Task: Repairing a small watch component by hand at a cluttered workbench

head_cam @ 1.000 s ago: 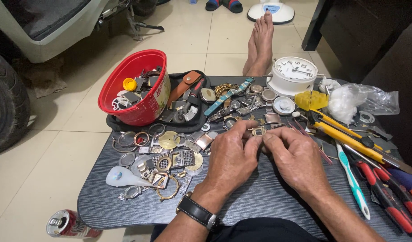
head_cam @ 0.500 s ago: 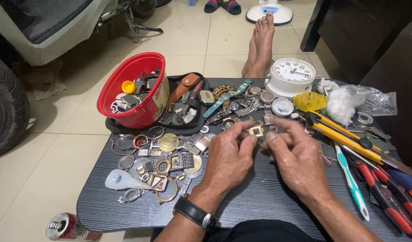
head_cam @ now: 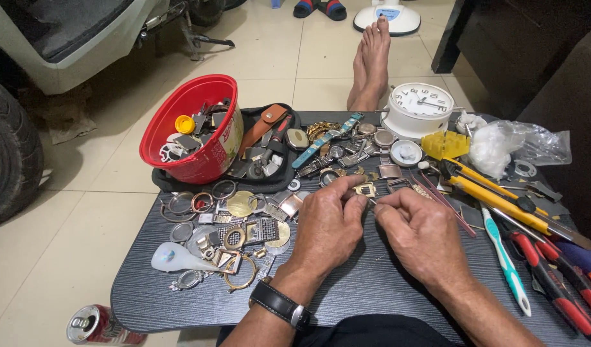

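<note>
A low dark table (head_cam: 372, 289) stands on pale floor tiles, crowded with loose watch cases and rings, a red bowl (head_cam: 193, 128) of parts, a white alarm clock (head_cam: 417, 108) and yellow-handled tools (head_cam: 494, 196). A tyre and a bare foot show beyond it. The left hand (head_cam: 327, 225) pinches a small gold watch case (head_cam: 365, 189) just above the table's middle; the right hand (head_cam: 424, 234) has its fingers closed narrow around something thin, mostly hidden, its tip meeting the case. The red-handled pliers are cut off at the right edge.
</note>
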